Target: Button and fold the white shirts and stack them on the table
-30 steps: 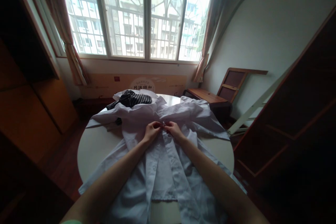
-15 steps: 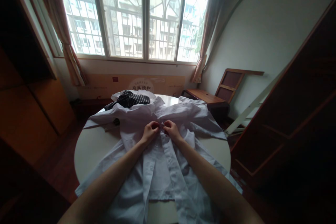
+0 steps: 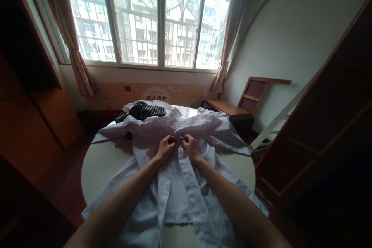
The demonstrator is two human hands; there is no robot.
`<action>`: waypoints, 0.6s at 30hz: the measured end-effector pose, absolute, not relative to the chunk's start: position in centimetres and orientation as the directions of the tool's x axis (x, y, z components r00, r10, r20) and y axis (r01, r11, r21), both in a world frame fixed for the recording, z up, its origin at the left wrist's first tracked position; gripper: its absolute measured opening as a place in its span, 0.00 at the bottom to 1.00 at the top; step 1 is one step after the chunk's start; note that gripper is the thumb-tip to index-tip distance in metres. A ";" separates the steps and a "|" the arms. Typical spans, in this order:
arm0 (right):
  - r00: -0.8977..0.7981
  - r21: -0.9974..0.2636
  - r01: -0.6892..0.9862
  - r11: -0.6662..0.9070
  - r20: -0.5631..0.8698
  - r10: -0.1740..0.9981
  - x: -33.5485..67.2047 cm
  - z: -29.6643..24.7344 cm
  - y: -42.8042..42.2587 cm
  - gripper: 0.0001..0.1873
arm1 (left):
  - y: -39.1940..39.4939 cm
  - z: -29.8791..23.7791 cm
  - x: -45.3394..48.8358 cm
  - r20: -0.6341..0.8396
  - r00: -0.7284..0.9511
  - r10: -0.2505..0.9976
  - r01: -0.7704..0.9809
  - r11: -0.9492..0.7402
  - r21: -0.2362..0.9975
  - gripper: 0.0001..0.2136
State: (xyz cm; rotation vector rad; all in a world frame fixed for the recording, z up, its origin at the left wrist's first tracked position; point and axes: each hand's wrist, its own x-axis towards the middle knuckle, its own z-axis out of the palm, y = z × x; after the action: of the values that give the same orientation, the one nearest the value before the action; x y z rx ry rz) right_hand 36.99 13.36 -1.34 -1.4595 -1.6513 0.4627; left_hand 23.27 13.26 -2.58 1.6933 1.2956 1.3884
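A white button-up shirt [image 3: 151, 135] lies spread over a round white table [image 3: 95, 166], its collar end away from me and its lower front parted. My left hand [image 3: 167, 146] pinches the left front edge of the shirt near the upper chest. Close beside it, my right hand [image 3: 189, 145] pinches the facing front edge, fingertips together. A narrow gap separates the two hands. Small buttons show down the left front edge below them. What exactly sits between the fingertips is too small to make out.
A black garment with white stripes [image 3: 148, 110] lies bunched on more white cloth at the table's far left. A wooden bench [image 3: 225, 105] stands behind on the right, near a white folding frame [image 3: 271, 128]. Cabinets [image 3: 66, 120] flank the left side.
The fingertips of my two hands have drawn slightly apart at the shirt's front edges. The shirt and the other things lie as before.
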 end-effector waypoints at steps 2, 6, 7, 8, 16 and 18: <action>0.053 -0.662 0.706 0.252 0.404 0.913 37.1 -1.3 13.3 0.06 | 13.2 -2.6 23.3 0.384 -0.020 0.923 0.331 -0.356 0.874 0.05; -0.064 -0.461 0.853 0.245 0.373 0.926 37.3 -0.9 12.8 0.08 | 13.0 -2.5 23.4 0.407 -0.008 0.913 0.365 -0.377 0.851 0.05; -0.083 -0.416 0.878 0.235 0.351 0.933 37.3 -0.8 12.6 0.08 | 12.9 -2.5 23.4 0.415 -0.004 0.910 0.375 -0.384 0.844 0.05; -0.094 -0.376 0.899 0.224 0.334 0.938 37.2 -0.7 12.4 0.08 | 12.9 -2.4 23.4 0.422 0.000 0.906 0.384 -0.390 0.837 0.05; -0.190 -0.313 0.908 0.278 0.281 0.941 37.3 -0.7 12.6 0.07 | 12.6 -2.2 23.4 0.423 0.000 0.906 0.407 -0.386 0.828 0.05; -0.211 -0.338 0.888 0.313 0.304 0.929 37.5 -1.0 12.9 0.05 | 12.7 -2.3 23.4 0.429 0.002 0.903 0.408 -0.393 0.824 0.05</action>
State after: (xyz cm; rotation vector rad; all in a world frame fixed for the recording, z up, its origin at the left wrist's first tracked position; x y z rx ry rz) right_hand 37.48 12.93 -0.98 -1.6083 -2.1379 0.1241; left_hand 23.39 12.67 -2.27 1.8129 1.3474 1.3796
